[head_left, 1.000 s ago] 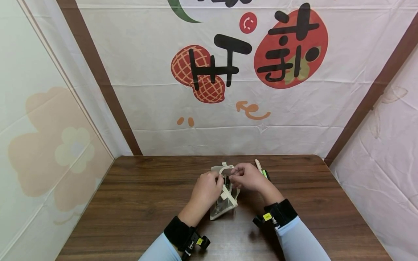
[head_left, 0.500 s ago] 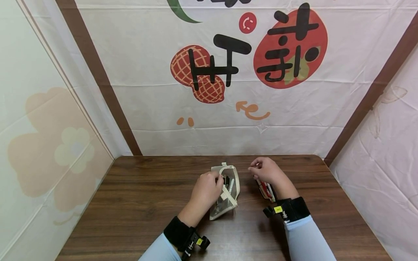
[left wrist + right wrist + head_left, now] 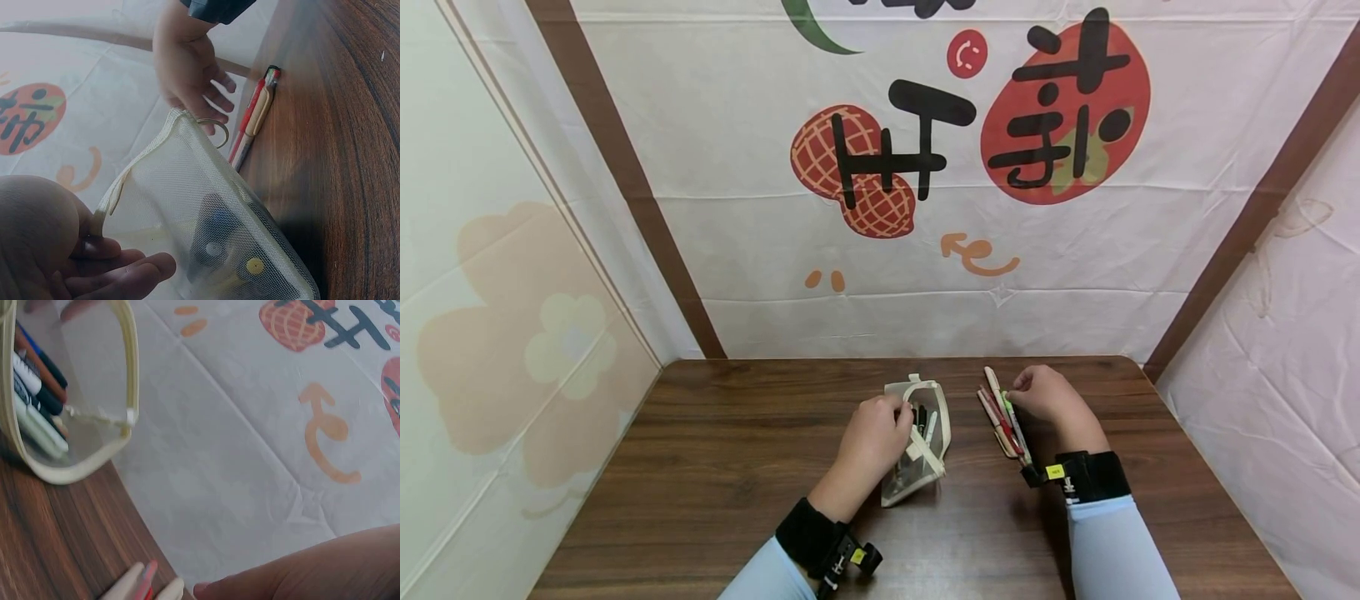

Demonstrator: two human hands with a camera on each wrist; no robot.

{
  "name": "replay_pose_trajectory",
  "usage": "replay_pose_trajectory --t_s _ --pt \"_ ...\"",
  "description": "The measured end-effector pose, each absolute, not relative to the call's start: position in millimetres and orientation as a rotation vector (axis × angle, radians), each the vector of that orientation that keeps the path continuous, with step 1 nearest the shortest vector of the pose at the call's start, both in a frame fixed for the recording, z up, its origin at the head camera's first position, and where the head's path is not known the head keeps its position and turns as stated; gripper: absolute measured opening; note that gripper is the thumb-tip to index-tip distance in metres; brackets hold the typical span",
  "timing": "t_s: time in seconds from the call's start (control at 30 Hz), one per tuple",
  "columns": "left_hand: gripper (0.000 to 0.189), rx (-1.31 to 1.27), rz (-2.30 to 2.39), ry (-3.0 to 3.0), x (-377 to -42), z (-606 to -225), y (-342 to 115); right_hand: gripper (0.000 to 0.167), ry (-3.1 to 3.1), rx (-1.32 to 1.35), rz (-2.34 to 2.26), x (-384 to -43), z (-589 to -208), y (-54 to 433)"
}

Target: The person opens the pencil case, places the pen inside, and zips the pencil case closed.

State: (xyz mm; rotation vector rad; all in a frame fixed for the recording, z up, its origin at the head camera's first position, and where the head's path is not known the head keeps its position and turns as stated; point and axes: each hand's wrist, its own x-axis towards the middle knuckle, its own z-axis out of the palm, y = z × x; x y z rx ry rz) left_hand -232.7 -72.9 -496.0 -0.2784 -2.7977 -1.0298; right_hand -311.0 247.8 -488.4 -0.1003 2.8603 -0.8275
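A translucent mesh pencil case [image 3: 912,479] with cream trim stands unzipped near the table's middle. Its upper left edge is pinched by my left hand [image 3: 874,433], thumb against fingers. Inside lie several pens [image 3: 40,394], dark, brown and white ones among them. To the right, my right hand [image 3: 1051,396] hovers at a green-and-white pen [image 3: 1011,412], fingers loosely bent and spread in the left wrist view. Whether a fingertip touches that pen is hard to tell. Beside it lie a red pen [image 3: 1002,410] and a cream pen [image 3: 993,385].
The brown wood-grain table [image 3: 737,467] ends at a white printed cloth [image 3: 760,250] hung behind it. More cloth hangs along both sides. A metal ring [image 3: 220,128] hangs at one corner of the case.
My right hand has moved from the case's mouth rightward, past the red pen, to the green-and-white pen. The left hand and the case have stayed in place.
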Motion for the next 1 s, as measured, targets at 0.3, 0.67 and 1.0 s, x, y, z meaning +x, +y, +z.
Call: replay_pose_trajectory --t_s 0.3,0.67,1.0 --pt "0.036 -0.280 -1.034 -2.784 -232.1 -495.9 -72.9 0.033 2.820 -0.016 -0.781 -315.4 -497.7 260.9" --pt "0.036 -0.279 -1.028 -2.790 -232.9 -496.5 -72.6 0.034 2.773 0.026 -0.835 -315.1 -505.9 260.0" --pt "0.038 -0.286 -1.033 -2.797 -232.9 -497.8 -72.9 0.034 2.752 0.036 -0.815 -323.2 -513.1 256.9"
